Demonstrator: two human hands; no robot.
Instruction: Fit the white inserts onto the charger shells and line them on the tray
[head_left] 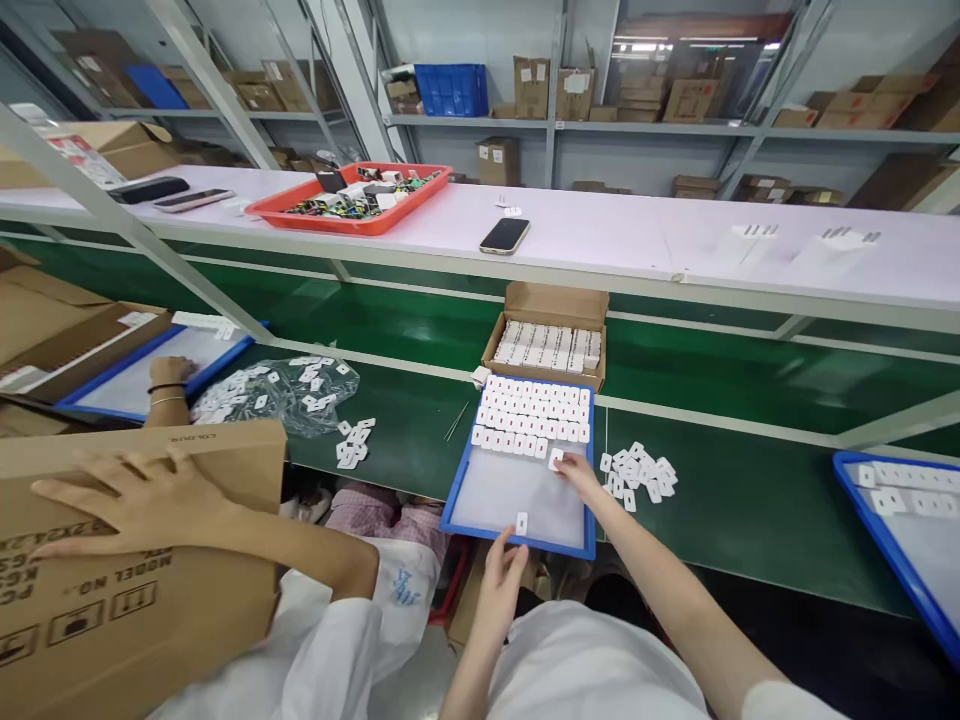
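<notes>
My right hand (579,474) pinches a small white rectangular plastic piece (555,458) just below the rows in a blue-rimmed tray (459,482). Several rows of similar white pieces (534,412), with small reddish or dark marks, fill the tray's far half. At the tray's near edge is my left hand (501,575), its thumb and index finger apart. One white piece (522,522) stands by its fingertips; whether they touch it I cannot tell. To the right, loose white pieces (637,472) lie heaped on the green table (720,510).
An open carton (556,300) of stacked white pieces stands behind the tray. Left are tweezers (456,422) and a plastic bag (300,395) of pieces. A co-worker's hand (142,500) rests on a large cardboard box (150,620). Another blue-rimmed tray (892,555) is far right.
</notes>
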